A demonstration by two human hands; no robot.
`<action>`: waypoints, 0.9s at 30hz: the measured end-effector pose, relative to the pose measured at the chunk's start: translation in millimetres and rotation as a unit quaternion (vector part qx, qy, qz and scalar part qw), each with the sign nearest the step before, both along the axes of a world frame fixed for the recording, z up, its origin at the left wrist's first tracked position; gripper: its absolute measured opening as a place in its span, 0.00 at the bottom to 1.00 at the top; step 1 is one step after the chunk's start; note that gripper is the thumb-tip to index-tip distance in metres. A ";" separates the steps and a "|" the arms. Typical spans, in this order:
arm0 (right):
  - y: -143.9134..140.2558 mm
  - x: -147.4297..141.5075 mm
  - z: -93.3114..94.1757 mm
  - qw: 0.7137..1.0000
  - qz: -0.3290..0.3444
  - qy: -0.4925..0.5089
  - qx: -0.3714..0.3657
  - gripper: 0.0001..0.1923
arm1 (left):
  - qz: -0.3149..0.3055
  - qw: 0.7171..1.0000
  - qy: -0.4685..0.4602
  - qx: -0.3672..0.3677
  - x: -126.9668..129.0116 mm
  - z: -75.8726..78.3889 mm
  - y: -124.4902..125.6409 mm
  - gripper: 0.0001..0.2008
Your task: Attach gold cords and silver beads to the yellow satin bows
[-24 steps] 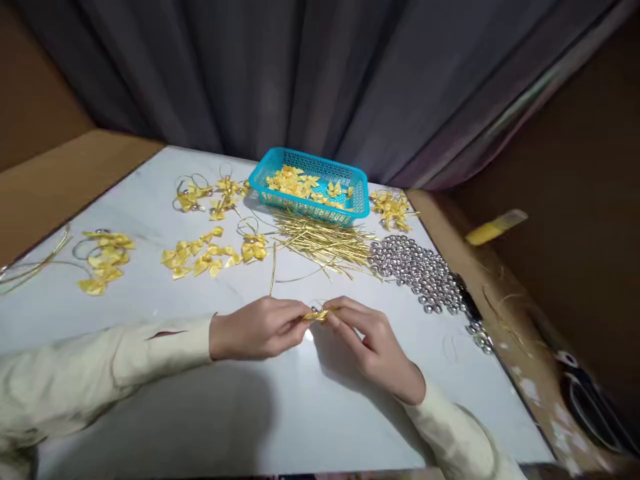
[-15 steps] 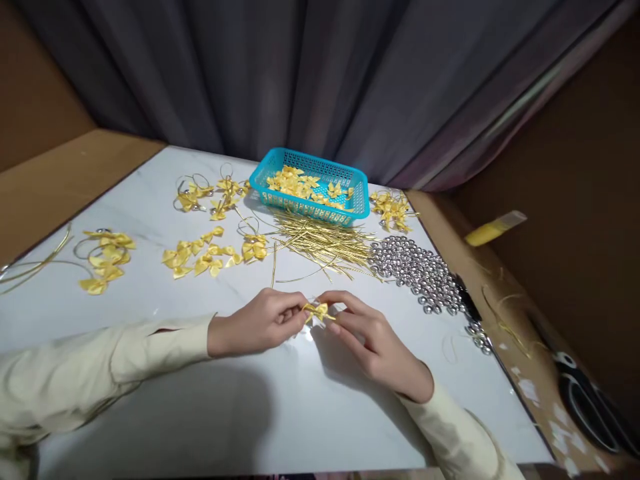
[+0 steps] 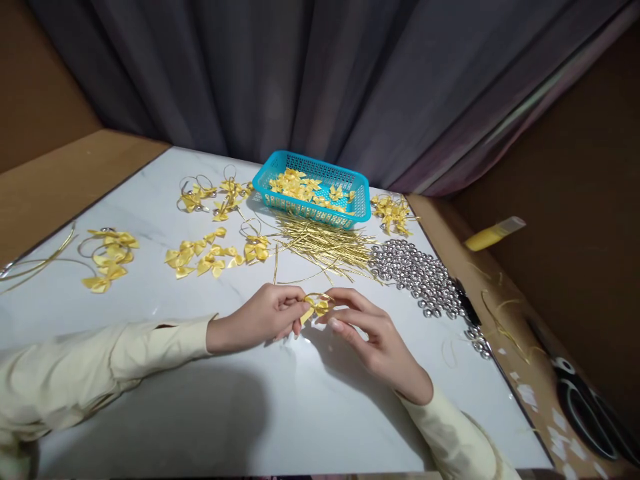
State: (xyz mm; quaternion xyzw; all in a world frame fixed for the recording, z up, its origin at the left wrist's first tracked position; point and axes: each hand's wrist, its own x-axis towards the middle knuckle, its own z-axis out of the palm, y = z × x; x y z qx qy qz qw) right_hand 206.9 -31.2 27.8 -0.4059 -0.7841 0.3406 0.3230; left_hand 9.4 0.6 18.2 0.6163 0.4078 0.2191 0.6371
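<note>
Between my two hands, just above the white tabletop, is a small yellow ribbon bow (image 3: 318,307) with a gold cord arching over it. My left hand (image 3: 267,317) pinches the bow's left side between thumb and fingers. On the other side, my right hand (image 3: 370,330) has its fingers at the right end of the bow and cord, index finger touching there and thumb slightly apart. Beyond the hands lies a pile of cut gold cords (image 3: 327,247). Yellow bows (image 3: 200,252) lie in a loose group to the left of it.
A blue basket (image 3: 367,212) with yellow bows stands at the back. Silver beads (image 3: 417,270) spread at the right. Bows with cord loops (image 3: 111,257) lie at the left, more at the back. Black scissors (image 3: 585,407) and a yellow-filled tube (image 3: 495,233) are at the right edge.
The bow has turned in my fingers, and the gold cord now curves in an arch above it. My right thumb has moved away from the bow's end.
</note>
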 end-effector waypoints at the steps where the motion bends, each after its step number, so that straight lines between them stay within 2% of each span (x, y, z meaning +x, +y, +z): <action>1: -0.2 -1.8 -1.2 1.000 -0.004 0.010 -0.004 0.10 | -0.004 1.000 0.000 0.001 0.0 0.7 -0.4 0.12; 7: -1.6 -6.2 -4.4 0.996 -0.026 0.062 -0.054 0.13 | -0.018 1.000 -0.014 -0.004 -0.7 1.3 -1.2 0.13; 14: -0.9 -5.6 -2.7 0.998 -0.033 0.053 -0.010 0.11 | -0.029 0.999 -0.012 0.017 -2.4 -1.9 -2.0 0.12; 27: -1.6 -6.5 -3.6 0.997 -0.040 0.051 0.033 0.10 | -0.052 0.991 0.027 0.121 -3.8 -6.0 -2.6 0.10</action>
